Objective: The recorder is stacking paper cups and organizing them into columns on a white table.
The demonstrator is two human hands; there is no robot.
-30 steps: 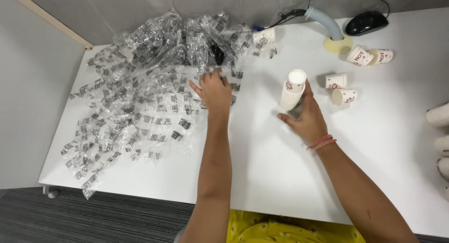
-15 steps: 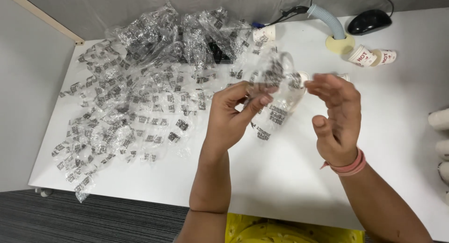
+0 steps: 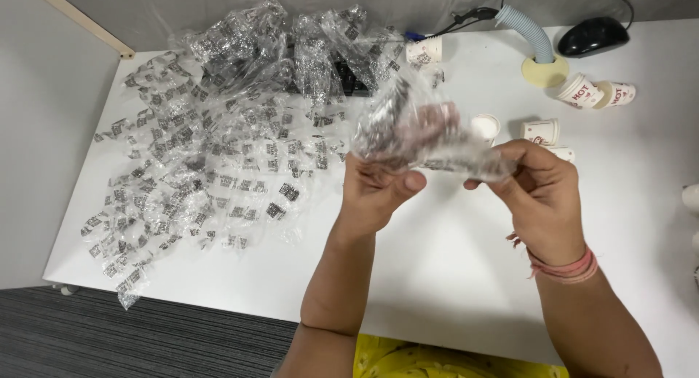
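Both hands are raised above the white surface [image 3: 451, 276] and share one clear plastic bag [image 3: 419, 134] printed with small black squares. The left hand [image 3: 375, 192] pinches the bag's lower left edge, thumb pressed across the curled fingers. The right hand [image 3: 539, 196] pinches its lower right edge between thumb and fingertips, and a pink band [image 3: 564, 265] circles that wrist. The bag is stretched between the two grips and blurred, so whether anything sits inside it cannot be told.

To the left of the hands, a wide heap of the same clear printed bags [image 3: 211, 145] spreads over the surface, flat near the front edge and crumpled higher up toward the back. A dark object lies partly buried under the crumpled bags at the back; what it is cannot be told.

Several small white paper cups with red print lie beyond the hands. One cup [image 3: 424, 52] stands at the back just beside the heap. Another [image 3: 486, 125] shows just behind the held bag, its open mouth facing the camera. A third [image 3: 540, 132] rests just right of it, and one more peeks out behind the right hand's knuckles. Two cups [image 3: 597, 92] lie on their sides farther right, near a grey ribbed hose [image 3: 524, 32] that enters a pale round grommet [image 3: 545, 71] in the surface. A black computer mouse [image 3: 593, 36] sits at the back right, its cable running off behind.
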